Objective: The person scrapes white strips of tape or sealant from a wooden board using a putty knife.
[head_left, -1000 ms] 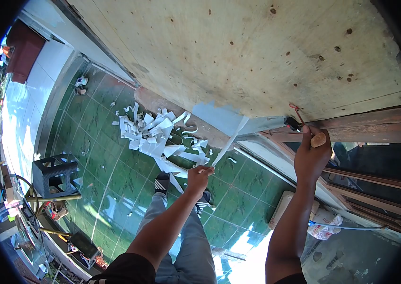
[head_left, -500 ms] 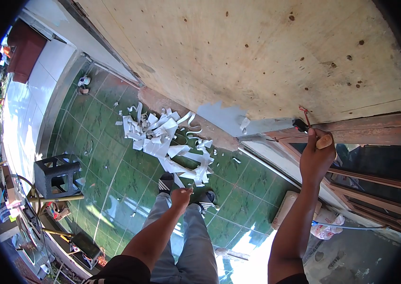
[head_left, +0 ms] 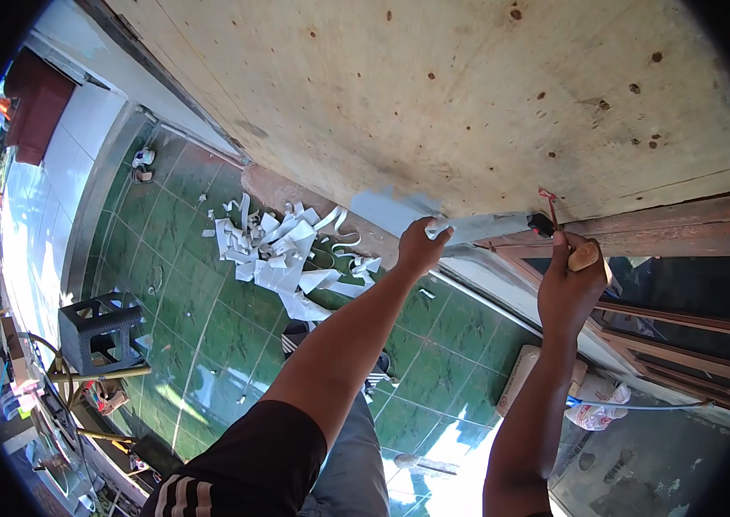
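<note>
My left hand [head_left: 422, 247] reaches out to the grey-blue strip at the panel's lower edge. Its fingers pinch a small white curled scrap [head_left: 439, 227] there. Higher on the right, my right hand [head_left: 573, 280] is closed round a tool with a rounded wooden handle [head_left: 584, 256]. A black-and-red piece [head_left: 541, 225] shows at those fingertips, close to the wooden frame, and a thin red hooked piece [head_left: 548, 196] stands out beyond it against the plywood panel [head_left: 468, 112]. The palm hides most of the tool, and I cannot tell its kind.
White peeled strips [head_left: 283, 250] lie heaped on the green tiled floor [head_left: 218, 345] by my feet. A dark plastic stool [head_left: 102, 332] stands at left. Glass window louvres [head_left: 683, 293] open out under the wooden beam [head_left: 683, 234]. A sack [head_left: 520, 379] leans by the wall.
My left hand has risen from above my feet to the white scrap at the panel's edge and pinches it. My right hand stays nearly in place, still round the wooden handle.
</note>
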### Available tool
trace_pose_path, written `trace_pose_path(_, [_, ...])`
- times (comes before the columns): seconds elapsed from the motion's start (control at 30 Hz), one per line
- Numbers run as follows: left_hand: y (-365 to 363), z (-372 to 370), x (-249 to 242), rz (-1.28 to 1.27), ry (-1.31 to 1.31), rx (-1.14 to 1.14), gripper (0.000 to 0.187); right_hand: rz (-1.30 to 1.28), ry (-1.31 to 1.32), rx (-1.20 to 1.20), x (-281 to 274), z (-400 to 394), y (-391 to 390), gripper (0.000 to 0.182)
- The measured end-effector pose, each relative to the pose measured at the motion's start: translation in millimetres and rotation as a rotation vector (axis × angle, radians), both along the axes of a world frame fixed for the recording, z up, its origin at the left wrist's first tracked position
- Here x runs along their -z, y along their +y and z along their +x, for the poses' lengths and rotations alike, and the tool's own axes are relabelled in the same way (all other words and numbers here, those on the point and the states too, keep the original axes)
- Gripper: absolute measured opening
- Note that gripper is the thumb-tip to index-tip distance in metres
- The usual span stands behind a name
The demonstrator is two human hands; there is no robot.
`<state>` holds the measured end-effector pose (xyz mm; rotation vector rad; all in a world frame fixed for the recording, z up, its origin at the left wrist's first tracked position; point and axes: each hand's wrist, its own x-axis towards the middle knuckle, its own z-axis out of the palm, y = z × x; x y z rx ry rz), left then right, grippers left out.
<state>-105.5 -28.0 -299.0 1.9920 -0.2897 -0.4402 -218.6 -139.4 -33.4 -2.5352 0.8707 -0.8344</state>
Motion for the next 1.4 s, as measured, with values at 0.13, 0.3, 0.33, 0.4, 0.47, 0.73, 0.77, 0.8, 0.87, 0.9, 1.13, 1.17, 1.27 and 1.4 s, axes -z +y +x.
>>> trace_pose_path(0.13, [-4, 6, -2, -0.043, 0.124, -0.062, 0.038, 0.007, -0.023, -0.001, 3, -1, -4, 0.009])
trace_pose_path(0.3, [28, -7, 21, 0.035, 0.087, -0.085, 0.031, -0.039, -0.004, -0.015, -3, 0, -3, 0.009])
trace_pose_path(0.33, [40, -13, 32, 0.070, 0.077, -0.065, 0.030, -0.046, -0.002, -0.015, -4, 0, -2, 0.009])
trace_pose_path(0.4, [78, -32, 57, 0.148, 0.052, -0.004, 0.028, -0.046, 0.012, 0.004, -5, 1, -1, 0.008])
trace_pose_path(0.47, [133, -57, 67, 0.269, 0.072, 0.069, 0.030, -0.043, 0.023, 0.017, -7, 1, 2, 0.009])
trace_pose_path(0.73, [398, -111, 111, 0.666, 0.166, -0.068, 0.017, 0.226, -0.080, 0.066, 18, -4, 11, 0.019])
trace_pose_path(0.77, [419, -101, 114, 0.700, 0.108, -0.025, 0.017, 0.256, -0.090, 0.063, 19, -2, 15, 0.019])
trace_pose_path(0.8, [438, -93, 120, 0.721, 0.039, -0.004, 0.016, 0.283, -0.102, 0.061, 19, 1, 22, 0.019])
trace_pose_path(0.87, [467, -72, 128, 0.764, -0.097, 0.039, 0.016, 0.343, -0.126, 0.067, 28, 5, 31, 0.019])
trace_pose_path(0.9, [472, -56, 118, 0.784, -0.122, 0.053, 0.017, 0.377, -0.160, 0.072, 35, 9, 36, 0.019])
trace_pose_path(1.13, [485, 55, 65, 0.914, 0.000, 0.185, 0.035, 0.578, -0.366, 0.159, 54, 27, 57, 0.021])
trace_pose_path(1.17, [483, 66, 64, 0.926, -0.001, 0.193, 0.054, 0.602, -0.384, 0.177, 55, 25, 62, 0.022])
trace_pose_path(1.27, [472, 81, 69, 0.867, -0.217, 0.001, 0.070, 0.648, -0.408, 0.234, 67, 5, 79, 0.025])
trace_pose_path(1.4, [463, 107, 48, 0.776, -0.097, 0.162, 0.053, 0.670, -0.564, 0.284, 69, -20, 95, 0.020])
